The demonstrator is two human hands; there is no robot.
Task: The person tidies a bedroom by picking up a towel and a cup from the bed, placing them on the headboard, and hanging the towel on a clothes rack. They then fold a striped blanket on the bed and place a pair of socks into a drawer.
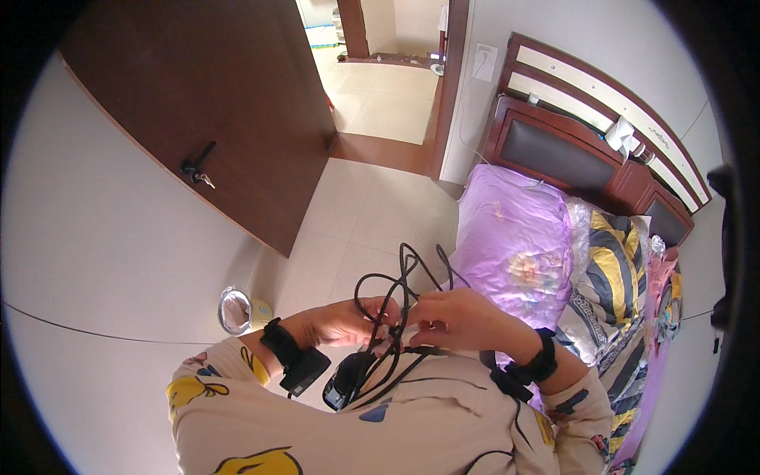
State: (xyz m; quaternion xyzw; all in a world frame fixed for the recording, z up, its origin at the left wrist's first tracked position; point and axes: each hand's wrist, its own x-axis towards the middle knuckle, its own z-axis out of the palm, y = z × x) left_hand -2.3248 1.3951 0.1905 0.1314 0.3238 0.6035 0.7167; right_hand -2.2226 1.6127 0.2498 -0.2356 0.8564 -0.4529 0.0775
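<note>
My left hand (348, 321) and my right hand (455, 318) meet in front of my chest, fingers bent around a looped black cable (405, 277). The loops rise above both hands, and more strands hang below them. My left fingertips are partly hidden behind the strands. On the right, thumb and fingers close in a pinch at the middle of the bundle. Just below the left hand, a glossy black object (342, 386) shows against my shirt; its kind is unclear. Each wrist wears a black strap, and a black box (306, 372) sits on the left one.
To the right is a bed with a purple quilt (514, 237), patterned bedding and a dark headboard (554, 150). A brown door (206, 95) with keys at its handle stands open beside a doorway. Near the left wall, a lined bin (236, 310) is on the tiled floor (348, 214).
</note>
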